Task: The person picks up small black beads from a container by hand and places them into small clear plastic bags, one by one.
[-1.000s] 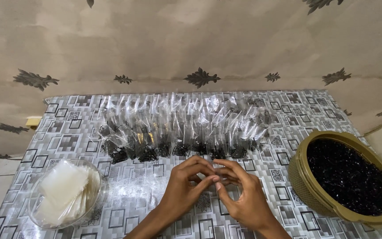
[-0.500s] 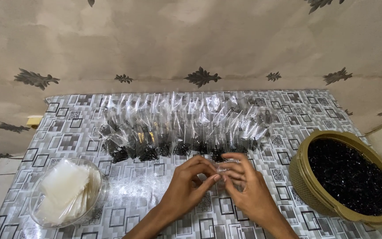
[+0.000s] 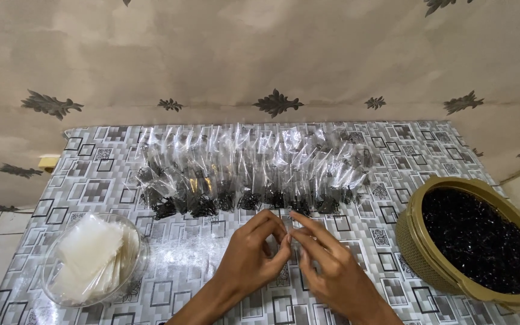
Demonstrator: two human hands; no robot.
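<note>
Our left hand [image 3: 251, 259] and right hand [image 3: 329, 274] meet at about six o'clock on the counter [image 3: 91, 186], fingertips pinched together over a small clear plastic bag [image 3: 289, 238]. The bag is so transparent that we can barely make out its edges; whether anything is inside it we cannot tell. Both grips look nearly closed, thumbs and forefingers pressing the thin film between them.

At twelve o'clock from our hands a row of filled bags [image 3: 248, 174] lies in overlapping ranks, dark small pieces gathered at their lower ends. At three o'clock sits an olive-green basket [image 3: 409, 241] heaped with black small pieces [image 3: 479, 241]. At nine o'clock a clear bowl [image 3: 46, 283] holds a stack of empty bags [image 3: 88, 256].

To handle this well, we judge that we should rub the film lightly between the fingertips so its layers part or seal evenly, keep the bag low over the counter so nothing spills far, and avoid brushing the front rank of filled bags just beyond our fingers.
</note>
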